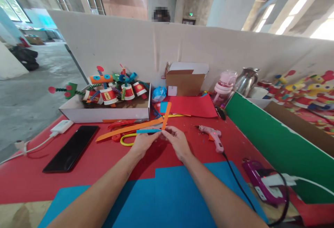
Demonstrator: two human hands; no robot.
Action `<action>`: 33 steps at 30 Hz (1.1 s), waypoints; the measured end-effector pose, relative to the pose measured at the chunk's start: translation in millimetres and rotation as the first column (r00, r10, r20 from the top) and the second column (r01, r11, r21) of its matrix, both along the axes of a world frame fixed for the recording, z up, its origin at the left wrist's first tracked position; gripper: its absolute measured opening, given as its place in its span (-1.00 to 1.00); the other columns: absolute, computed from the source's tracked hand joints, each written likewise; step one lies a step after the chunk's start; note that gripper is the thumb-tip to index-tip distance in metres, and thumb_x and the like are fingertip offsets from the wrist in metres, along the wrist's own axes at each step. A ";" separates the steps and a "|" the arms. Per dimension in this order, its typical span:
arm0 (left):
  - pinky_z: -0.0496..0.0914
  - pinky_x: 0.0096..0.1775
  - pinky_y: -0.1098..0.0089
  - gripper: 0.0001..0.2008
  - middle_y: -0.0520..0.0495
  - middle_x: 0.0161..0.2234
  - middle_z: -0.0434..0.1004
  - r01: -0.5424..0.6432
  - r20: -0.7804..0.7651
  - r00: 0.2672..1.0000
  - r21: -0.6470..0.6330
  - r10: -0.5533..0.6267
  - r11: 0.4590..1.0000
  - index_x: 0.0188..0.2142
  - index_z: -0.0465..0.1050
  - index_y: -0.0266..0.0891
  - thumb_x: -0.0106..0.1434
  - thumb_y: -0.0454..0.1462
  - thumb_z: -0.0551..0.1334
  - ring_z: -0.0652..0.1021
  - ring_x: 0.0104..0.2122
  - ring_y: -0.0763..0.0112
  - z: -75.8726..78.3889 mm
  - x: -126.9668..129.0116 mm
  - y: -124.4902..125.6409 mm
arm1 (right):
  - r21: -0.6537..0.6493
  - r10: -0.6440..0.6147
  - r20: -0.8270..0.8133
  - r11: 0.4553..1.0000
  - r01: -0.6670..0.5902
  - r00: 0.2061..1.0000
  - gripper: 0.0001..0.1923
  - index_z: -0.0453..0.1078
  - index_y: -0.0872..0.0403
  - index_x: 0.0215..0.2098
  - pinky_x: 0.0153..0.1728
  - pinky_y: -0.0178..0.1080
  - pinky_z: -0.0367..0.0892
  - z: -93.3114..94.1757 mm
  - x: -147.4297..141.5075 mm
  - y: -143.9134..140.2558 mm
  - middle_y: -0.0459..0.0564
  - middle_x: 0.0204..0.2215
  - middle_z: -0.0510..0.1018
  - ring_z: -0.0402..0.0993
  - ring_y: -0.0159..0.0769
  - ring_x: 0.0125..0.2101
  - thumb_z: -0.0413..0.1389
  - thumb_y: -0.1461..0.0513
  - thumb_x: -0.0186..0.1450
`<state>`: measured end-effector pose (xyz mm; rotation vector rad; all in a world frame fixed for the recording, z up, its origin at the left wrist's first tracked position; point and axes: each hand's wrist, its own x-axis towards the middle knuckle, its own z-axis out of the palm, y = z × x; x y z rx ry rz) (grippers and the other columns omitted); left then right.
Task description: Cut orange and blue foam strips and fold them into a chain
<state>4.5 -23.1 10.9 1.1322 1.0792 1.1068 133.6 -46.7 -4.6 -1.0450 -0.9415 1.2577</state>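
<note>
Both my hands meet above the red table, pinching paper strips where they cross. My left hand is closed on a blue paper strip that points left. In the closed fingers of my right hand is the lower end of an orange paper strip, which stands upright. Another long orange strip slants behind my left hand. Below it lie yellow-handled scissors, partly hidden by that hand. To the right of my right hand rests a pink glue gun with its cord running toward me.
A white box at the back left holds several paper-cup figures. A black phone lies at left. Blue sheets cover the front. A pink bottle, a green-sided box and a purple power strip stand at right.
</note>
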 end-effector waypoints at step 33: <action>0.31 -0.41 0.46 -0.70 0.03 -0.52 0.48 0.061 0.012 0.998 0.075 -0.062 0.995 -0.41 0.48 -0.29 -0.05 -0.11 0.36 0.42 -0.53 0.52 2.9 -11.3 10.3 | -0.138 -0.159 -0.089 0.980 0.146 0.983 -0.69 0.42 0.10 -0.46 -0.43 -0.29 0.37 3.9 2.1 -0.4 -0.06 -0.55 0.58 0.55 -0.29 -0.48 0.32 0.10 -0.08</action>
